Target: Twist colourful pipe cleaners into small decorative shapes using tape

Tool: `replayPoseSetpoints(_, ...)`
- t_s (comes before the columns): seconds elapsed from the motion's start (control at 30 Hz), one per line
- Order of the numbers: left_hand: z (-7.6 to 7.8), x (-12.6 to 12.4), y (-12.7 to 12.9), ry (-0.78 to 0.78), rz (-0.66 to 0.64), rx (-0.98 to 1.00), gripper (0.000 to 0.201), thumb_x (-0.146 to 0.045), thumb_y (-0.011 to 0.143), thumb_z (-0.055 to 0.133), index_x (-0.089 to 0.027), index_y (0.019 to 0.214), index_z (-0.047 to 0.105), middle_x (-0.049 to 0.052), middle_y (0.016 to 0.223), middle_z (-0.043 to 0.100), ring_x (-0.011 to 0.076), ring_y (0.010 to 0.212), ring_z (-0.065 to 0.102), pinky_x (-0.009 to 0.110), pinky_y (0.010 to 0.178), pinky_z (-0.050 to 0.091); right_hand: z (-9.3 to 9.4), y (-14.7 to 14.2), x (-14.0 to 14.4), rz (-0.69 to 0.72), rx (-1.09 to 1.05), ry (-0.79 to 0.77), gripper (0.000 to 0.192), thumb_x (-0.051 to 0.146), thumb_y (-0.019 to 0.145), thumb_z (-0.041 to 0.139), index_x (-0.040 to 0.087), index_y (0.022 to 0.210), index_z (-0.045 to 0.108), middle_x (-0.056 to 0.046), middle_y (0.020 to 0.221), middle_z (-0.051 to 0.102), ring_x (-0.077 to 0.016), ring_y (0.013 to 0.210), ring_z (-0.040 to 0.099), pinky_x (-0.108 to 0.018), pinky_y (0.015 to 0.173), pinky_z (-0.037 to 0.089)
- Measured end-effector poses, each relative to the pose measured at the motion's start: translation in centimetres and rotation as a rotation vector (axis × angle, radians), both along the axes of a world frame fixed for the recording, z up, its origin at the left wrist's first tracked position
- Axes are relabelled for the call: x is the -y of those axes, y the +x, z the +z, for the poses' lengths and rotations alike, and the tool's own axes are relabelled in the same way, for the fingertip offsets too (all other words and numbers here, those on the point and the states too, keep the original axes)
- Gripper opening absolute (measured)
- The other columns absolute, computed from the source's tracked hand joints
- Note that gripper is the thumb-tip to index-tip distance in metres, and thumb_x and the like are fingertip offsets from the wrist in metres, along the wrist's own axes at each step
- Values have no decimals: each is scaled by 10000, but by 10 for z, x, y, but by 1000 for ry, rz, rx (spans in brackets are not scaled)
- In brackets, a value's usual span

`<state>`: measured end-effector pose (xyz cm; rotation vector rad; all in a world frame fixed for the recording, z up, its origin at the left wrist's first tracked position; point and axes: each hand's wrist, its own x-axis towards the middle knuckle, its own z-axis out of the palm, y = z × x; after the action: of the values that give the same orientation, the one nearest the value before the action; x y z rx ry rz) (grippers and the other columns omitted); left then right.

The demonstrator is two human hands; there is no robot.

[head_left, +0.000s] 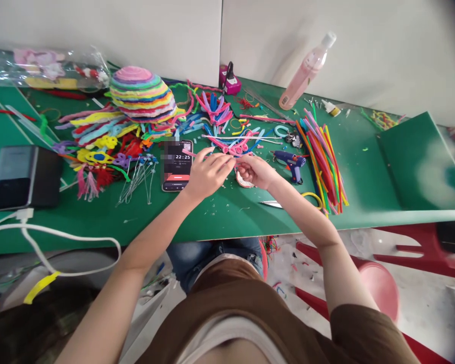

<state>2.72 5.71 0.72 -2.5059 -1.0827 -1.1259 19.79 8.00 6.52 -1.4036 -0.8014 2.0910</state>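
Note:
My left hand and my right hand meet over the green table, both pinching a pink pipe cleaner that curls into loops just beyond my fingers. A small round roll of tape lies under my right hand. A phone showing a timer rests just left of my left hand. A blue glue gun sits to the right of my right hand.
A bundle of coloured pipe cleaners lies at right, scissors near the front edge. A striped woven hat, loose craft pieces, a pink bottle and a black box with white cable also occupy the table. Red stools stand below.

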Motion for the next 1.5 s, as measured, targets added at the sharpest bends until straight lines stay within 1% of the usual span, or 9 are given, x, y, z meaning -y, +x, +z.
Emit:
replayPoseSetpoints(0.23,-9,-6,-6,255,-78,-44,230,-125,900,565,-258,1049,679,48,990,732,162,801,645,320,674,412,6,0,7,18,-201,-193,386,199,952,418,197,571,358,76,423,420,-6,332,344,-94,311,243)
replayPoseSetpoints(0.4,-9,-6,-10,384,-147,-75,203,-114,870,601,-277,957,684,-3,894,705,124,728,627,288,610,377,8,1,12,74,-187,-243,383,170,959,371,188,576,382,85,402,400,1,304,296,-85,289,217)
replayPoseSetpoints(0.63,-11,-6,-17,194,-292,-14,342,-177,866,654,-387,1136,669,-26,915,731,150,853,653,320,739,410,3,9,16,143,-271,-315,336,171,957,376,208,624,340,108,414,359,-8,304,233,-70,267,217)
replayPoseSetpoints(0.87,-11,-3,-20,-351,-175,-107,238,-304,891,603,-452,1037,718,-26,903,759,182,827,677,395,826,431,1,15,18,173,-354,-348,330,210,953,422,218,639,319,120,426,337,-4,295,225,-67,265,221)
replayPoseSetpoints(1.07,-6,2,-18,-353,-159,-26,234,-315,900,594,-455,1040,720,-27,919,777,182,808,689,419,833,393,8,14,21,158,-326,-383,345,194,967,332,218,624,306,118,404,305,-6,286,206,-66,261,197)
replayPoseSetpoints(1.17,-3,3,-18,-295,-122,-88,232,-306,915,561,-412,1038,727,-8,934,783,191,807,693,416,785,384,14,11,23,124,-240,-352,366,181,964,318,214,599,303,112,387,309,-1,285,196,-73,260,172)
replayPoseSetpoints(1.3,-2,3,-17,-112,-96,-140,253,-278,923,534,-395,1031,731,-18,933,777,171,813,681,391,797,391,18,9,24,100,-154,-234,371,155,945,358,208,580,326,103,384,336,-6,295,212,-96,274,178)
replayPoseSetpoints(1.4,2,5,-11,-19,-57,-123,262,-254,925,524,-383,1006,737,-22,910,776,170,810,679,400,816,384,17,8,24,71,-90,-70,354,131,910,423,198,567,368,96,389,372,-9,302,254,-114,295,202)
replayPoseSetpoints(1.5,12,12,-1,-65,18,-28,247,-246,916,526,-339,982,745,0,867,774,186,805,676,450,876,369,15,8,22,55,-7,140,344,132,874,489,181,540,422,86,388,410,-10,305,312,-120,306,211)
